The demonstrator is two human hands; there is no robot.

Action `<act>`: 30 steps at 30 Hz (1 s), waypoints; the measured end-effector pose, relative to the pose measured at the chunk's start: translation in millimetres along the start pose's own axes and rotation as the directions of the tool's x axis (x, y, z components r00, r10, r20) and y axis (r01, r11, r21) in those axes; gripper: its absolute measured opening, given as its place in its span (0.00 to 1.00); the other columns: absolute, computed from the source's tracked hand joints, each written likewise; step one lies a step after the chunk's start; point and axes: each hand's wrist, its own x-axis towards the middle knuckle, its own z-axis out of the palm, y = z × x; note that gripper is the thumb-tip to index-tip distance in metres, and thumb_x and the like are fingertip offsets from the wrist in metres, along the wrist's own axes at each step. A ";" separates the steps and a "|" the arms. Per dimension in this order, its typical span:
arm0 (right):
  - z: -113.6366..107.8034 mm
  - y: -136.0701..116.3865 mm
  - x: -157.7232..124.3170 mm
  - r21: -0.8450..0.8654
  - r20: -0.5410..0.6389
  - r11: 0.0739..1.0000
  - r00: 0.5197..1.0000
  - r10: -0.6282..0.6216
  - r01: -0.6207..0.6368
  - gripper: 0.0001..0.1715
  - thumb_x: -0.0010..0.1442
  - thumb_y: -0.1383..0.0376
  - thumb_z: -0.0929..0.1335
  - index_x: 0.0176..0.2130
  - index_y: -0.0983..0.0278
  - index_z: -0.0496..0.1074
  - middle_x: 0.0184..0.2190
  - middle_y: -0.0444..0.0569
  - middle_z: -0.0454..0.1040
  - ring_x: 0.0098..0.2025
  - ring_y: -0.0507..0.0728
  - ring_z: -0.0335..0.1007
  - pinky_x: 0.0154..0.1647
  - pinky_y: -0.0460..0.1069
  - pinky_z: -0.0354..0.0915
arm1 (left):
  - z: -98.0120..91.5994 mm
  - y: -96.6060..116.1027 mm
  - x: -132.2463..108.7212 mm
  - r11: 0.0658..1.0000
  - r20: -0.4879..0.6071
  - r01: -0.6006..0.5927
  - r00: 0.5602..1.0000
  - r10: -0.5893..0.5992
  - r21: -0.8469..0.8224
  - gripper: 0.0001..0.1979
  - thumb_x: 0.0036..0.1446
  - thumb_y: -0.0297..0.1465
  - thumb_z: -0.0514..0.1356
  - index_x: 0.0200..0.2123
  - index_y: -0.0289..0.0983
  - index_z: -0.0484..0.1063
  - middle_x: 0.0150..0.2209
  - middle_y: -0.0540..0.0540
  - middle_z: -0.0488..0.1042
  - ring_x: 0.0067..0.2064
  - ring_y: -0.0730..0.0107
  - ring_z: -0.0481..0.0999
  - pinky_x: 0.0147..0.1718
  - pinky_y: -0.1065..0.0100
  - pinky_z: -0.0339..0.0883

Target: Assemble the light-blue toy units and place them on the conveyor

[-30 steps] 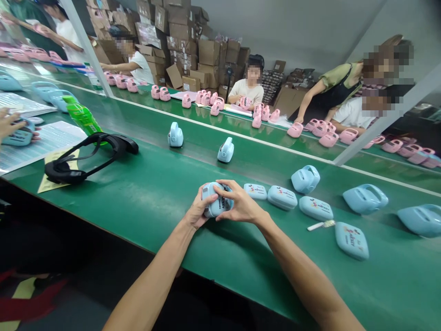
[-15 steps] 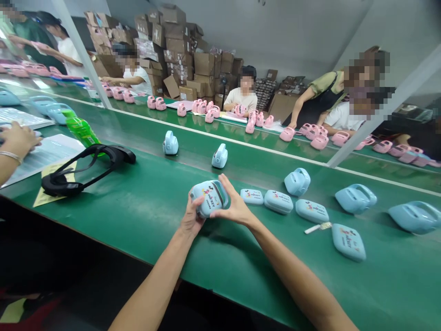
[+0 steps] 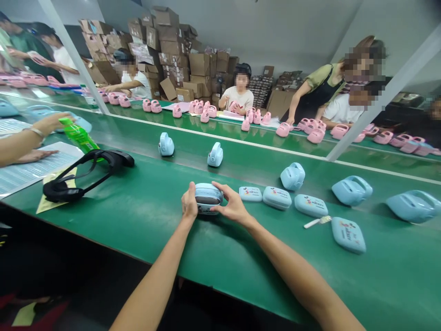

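Note:
Between my hands is a light-blue rounded plastic device with a handle (image 3: pixel 208 192), its dark oval panel turned toward me and part of a Mickey print below. My left hand (image 3: pixel 189 202) is closed on its left side. On the right side, my right hand (image 3: pixel 232 204) grips it with thumb and fingers. Whether it rests on the table or is held just above cannot be made out. To the right lie several flat light-blue Mickey-printed pieces, the nearest printed piece (image 3: pixel 250 193) close to my right hand.
Light-blue handled devices (image 3: pixel 215 155) stand along the green table (image 3: pixel 155 220). A small white stick-like item (image 3: pixel 317 222) lies at right. Black head straps (image 3: pixel 89 174) and a green bottle (image 3: pixel 78 135) are at left, near a co-worker's hand (image 3: pixel 51 123). Pink devices (image 3: pixel 282 129) line the far side.
My hands have tipped the device, so its printed face has turned away and the dark panel faces me. At left, the co-worker's hand has moved to the green bottle.

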 end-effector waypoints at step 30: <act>54.5 16.8 25.4 0.068 -0.502 0.976 0.838 0.212 -0.206 0.33 0.67 0.42 0.56 0.32 0.61 0.74 0.34 0.51 0.79 0.41 0.61 0.73 0.47 0.53 0.66 | 20.3 -2.3 11.2 0.971 -0.258 0.235 0.936 -0.239 -0.046 0.21 0.62 0.44 0.51 0.28 0.39 0.77 0.38 0.35 0.81 0.55 0.44 0.75 0.56 0.52 0.64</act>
